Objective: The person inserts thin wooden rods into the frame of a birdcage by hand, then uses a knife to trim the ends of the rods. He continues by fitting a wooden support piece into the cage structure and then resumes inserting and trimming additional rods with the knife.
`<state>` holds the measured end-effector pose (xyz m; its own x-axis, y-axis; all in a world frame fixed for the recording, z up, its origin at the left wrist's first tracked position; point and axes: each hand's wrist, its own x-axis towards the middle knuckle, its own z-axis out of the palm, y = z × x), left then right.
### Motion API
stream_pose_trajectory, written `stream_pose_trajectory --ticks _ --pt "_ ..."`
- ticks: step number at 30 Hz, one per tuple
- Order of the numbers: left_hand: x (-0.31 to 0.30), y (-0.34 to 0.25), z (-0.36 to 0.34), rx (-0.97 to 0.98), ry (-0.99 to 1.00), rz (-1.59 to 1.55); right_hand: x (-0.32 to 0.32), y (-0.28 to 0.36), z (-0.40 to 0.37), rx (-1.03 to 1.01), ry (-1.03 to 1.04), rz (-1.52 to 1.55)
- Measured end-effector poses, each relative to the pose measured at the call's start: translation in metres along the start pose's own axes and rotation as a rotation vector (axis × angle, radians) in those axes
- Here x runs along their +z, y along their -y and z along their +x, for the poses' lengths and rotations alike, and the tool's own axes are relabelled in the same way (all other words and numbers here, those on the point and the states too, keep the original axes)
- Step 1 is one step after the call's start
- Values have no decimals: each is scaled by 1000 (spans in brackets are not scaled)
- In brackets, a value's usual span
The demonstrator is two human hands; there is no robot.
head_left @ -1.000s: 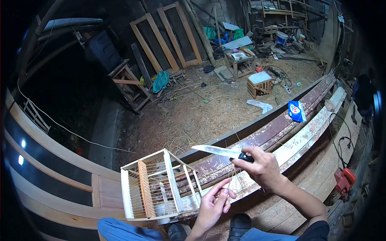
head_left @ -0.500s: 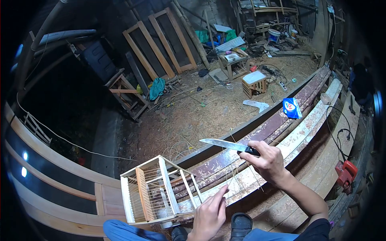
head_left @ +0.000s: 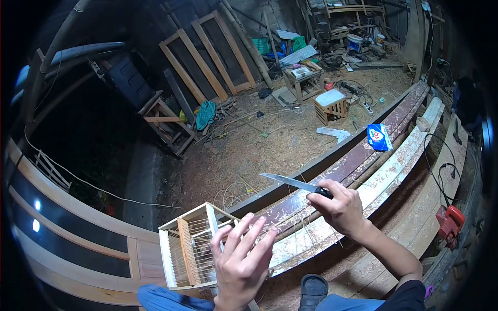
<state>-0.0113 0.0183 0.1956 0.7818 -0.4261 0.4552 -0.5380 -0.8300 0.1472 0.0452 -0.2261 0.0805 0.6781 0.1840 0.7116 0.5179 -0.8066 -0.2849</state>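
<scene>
My right hand (head_left: 340, 207) is closed round the black handle of a knife (head_left: 293, 181), its blade pointing left over the planks. My left hand (head_left: 243, 262) is open and raised, fingers spread, holding nothing that shows. Behind it stands a small wooden cage (head_left: 181, 243) with thin bars, its right part hidden by the hand. Thin strips (head_left: 306, 233) lie across the white plank (head_left: 332, 228) below the knife.
A blue packet (head_left: 378, 138) lies on the dark red plank (head_left: 332, 173). To the right are a red power tool (head_left: 450, 223) and its black cord (head_left: 441, 181). A slatted stool (head_left: 330, 105) stands on the shavings-covered ground. Wooden frames (head_left: 67, 197) lie at left.
My left hand has opened from a pinch and moved up and left, in front of the cage. My right hand keeps the knife in nearly the same place.
</scene>
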Motion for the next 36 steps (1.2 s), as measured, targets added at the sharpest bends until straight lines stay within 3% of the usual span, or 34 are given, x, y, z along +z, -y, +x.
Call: stream_pose_trajectory --ticks 7,9,11,13,17,21,29,31,34,36 --pt "9 6 -8 159 -237 -165 4 6 -18 313 143 246" --pt "30 4 -9 -67 -238 -507 7 15 -28 411 161 380" --pt "51 5 -8 -309 -109 -674 7 23 -38 478 227 451" --pt "71 0 -5 -442 -66 -880 6 34 -45 513 236 518" --pt "98 -4 -2 -480 -56 -1074 4 42 -57 531 315 552" --pt "97 -10 5 -498 -20 -1157 6 43 -62 499 398 513" --pt "89 -3 11 -477 -131 -1007 0 36 -56 481 558 664" --pt "83 5 7 -485 -144 -1006 -8 35 -47 537 505 570" --pt "64 10 -3 -477 11 -994 -17 41 -31 476 399 469" --pt "58 13 -13 -446 117 -1040 -23 55 -14 509 340 616"
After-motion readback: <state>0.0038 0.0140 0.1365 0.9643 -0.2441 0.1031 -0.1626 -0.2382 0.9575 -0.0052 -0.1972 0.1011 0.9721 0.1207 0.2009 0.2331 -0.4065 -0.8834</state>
